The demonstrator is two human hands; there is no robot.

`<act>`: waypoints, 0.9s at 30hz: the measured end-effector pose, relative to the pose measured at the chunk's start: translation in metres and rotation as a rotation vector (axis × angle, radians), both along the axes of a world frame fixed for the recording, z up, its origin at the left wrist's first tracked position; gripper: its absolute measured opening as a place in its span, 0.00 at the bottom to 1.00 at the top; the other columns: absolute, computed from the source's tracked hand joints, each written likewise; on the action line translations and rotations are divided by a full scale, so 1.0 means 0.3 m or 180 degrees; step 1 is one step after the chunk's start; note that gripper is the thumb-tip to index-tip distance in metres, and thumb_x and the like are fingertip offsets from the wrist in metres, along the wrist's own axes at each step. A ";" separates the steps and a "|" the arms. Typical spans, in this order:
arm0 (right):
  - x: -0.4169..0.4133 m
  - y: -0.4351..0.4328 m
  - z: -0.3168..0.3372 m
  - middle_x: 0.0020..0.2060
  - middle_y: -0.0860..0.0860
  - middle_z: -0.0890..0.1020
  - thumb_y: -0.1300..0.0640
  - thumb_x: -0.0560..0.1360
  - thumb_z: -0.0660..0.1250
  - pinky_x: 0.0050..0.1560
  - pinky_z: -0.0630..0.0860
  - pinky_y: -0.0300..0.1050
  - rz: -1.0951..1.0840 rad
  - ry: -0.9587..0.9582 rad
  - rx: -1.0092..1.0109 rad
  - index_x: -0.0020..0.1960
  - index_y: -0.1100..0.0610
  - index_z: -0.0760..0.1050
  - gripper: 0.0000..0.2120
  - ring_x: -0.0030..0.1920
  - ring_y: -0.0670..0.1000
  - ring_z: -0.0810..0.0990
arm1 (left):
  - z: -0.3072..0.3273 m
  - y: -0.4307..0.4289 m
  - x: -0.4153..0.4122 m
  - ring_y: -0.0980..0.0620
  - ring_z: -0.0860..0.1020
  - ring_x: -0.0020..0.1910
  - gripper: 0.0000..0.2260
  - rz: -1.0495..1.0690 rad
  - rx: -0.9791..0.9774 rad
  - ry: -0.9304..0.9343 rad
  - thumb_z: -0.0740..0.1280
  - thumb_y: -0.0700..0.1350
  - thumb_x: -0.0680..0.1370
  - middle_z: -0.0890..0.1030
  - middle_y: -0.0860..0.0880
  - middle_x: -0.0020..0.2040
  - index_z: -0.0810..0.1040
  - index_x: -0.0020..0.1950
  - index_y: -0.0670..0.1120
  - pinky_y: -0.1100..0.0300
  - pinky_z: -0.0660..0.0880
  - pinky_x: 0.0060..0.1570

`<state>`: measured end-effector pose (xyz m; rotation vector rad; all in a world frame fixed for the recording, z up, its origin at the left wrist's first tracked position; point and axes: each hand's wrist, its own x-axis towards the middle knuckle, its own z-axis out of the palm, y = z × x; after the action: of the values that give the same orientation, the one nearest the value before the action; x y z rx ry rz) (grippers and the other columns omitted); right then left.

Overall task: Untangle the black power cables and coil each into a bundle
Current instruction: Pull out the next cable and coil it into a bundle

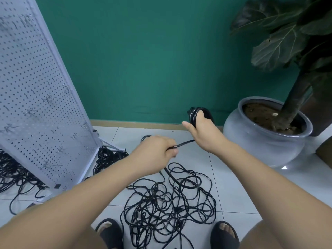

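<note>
Right hand grips what looks like a coiled bundle; left hand pinches its cable.

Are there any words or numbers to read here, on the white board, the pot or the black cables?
None can be read. The pegboard has only holes and hooks, the pot is plain, and the cables and the bundle in the right hand show no print.

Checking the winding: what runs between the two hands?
A short stretch of black cable joins the left hand to the right hand, in the head view.
</note>
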<state>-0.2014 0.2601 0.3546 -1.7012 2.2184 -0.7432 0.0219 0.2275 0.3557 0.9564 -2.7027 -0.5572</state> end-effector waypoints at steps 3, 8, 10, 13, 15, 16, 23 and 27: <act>0.028 0.025 0.002 0.43 0.56 0.82 0.32 0.85 0.56 0.43 0.77 0.55 0.0234 -0.0247 0.0584 0.52 0.57 0.66 0.26 0.43 0.59 0.83 | 0.013 -0.062 0.044 0.49 0.75 0.51 0.09 0.0002 -0.0294 0.0246 0.65 0.53 0.85 0.80 0.54 0.44 0.82 0.49 0.52 0.48 0.74 0.56; 0.110 0.082 0.042 0.35 0.53 0.79 0.27 0.84 0.50 0.36 0.72 0.40 0.1006 -0.1559 0.1358 0.47 0.56 0.72 0.33 0.32 0.51 0.76 | 0.020 -0.161 0.098 0.51 0.74 0.47 0.08 -0.0061 -0.0489 0.0691 0.72 0.53 0.82 0.79 0.55 0.42 0.85 0.50 0.50 0.48 0.74 0.51; 0.129 0.103 0.067 0.34 0.53 0.77 0.31 0.86 0.55 0.36 0.69 0.41 0.1292 -0.1846 0.1454 0.46 0.55 0.71 0.27 0.34 0.53 0.75 | 0.019 -0.188 0.111 0.51 0.75 0.48 0.06 -0.0203 -0.0623 0.0814 0.72 0.52 0.81 0.81 0.56 0.45 0.87 0.51 0.51 0.49 0.75 0.52; 0.132 0.123 0.072 0.34 0.53 0.73 0.41 0.86 0.66 0.46 0.72 0.50 0.1604 -0.2582 0.1432 0.44 0.52 0.70 0.19 0.37 0.56 0.74 | 0.023 -0.207 0.120 0.52 0.79 0.52 0.06 -0.0352 -0.0684 0.0990 0.74 0.48 0.81 0.84 0.57 0.51 0.88 0.57 0.53 0.56 0.76 0.57; 0.114 0.134 0.074 0.33 0.54 0.70 0.43 0.84 0.69 0.58 0.69 0.59 0.1627 -0.3047 0.1293 0.42 0.52 0.71 0.18 0.35 0.55 0.73 | 0.034 -0.210 0.127 0.55 0.81 0.49 0.08 -0.0253 -0.0514 0.1213 0.74 0.46 0.81 0.84 0.56 0.49 0.88 0.59 0.53 0.62 0.75 0.54; 0.103 0.140 0.080 0.33 0.55 0.69 0.44 0.85 0.69 0.61 0.69 0.60 0.1629 -0.3180 0.1204 0.42 0.52 0.71 0.17 0.34 0.55 0.73 | 0.041 -0.211 0.131 0.55 0.82 0.46 0.08 -0.0165 -0.0395 0.1301 0.74 0.46 0.81 0.84 0.55 0.46 0.89 0.60 0.53 0.64 0.75 0.50; 0.077 0.168 0.131 0.30 0.55 0.67 0.47 0.82 0.67 0.63 0.80 0.54 0.1414 -0.3333 0.0727 0.44 0.58 0.71 0.15 0.31 0.55 0.68 | 0.056 -0.240 0.153 0.53 0.77 0.27 0.07 0.0619 0.0349 0.1383 0.69 0.47 0.84 0.82 0.52 0.36 0.87 0.51 0.52 0.65 0.70 0.33; 0.024 0.173 0.153 0.30 0.54 0.64 0.49 0.85 0.64 0.61 0.78 0.53 0.1084 -0.3435 0.0381 0.44 0.57 0.71 0.15 0.30 0.56 0.66 | 0.035 -0.343 0.238 0.55 0.76 0.27 0.07 0.1310 0.0383 0.1204 0.69 0.48 0.84 0.84 0.51 0.36 0.87 0.49 0.54 0.67 0.70 0.30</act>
<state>-0.1940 0.3119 0.4004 -1.1208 1.1700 -1.0570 0.0933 0.1246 0.3662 1.2501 -2.0860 -0.7309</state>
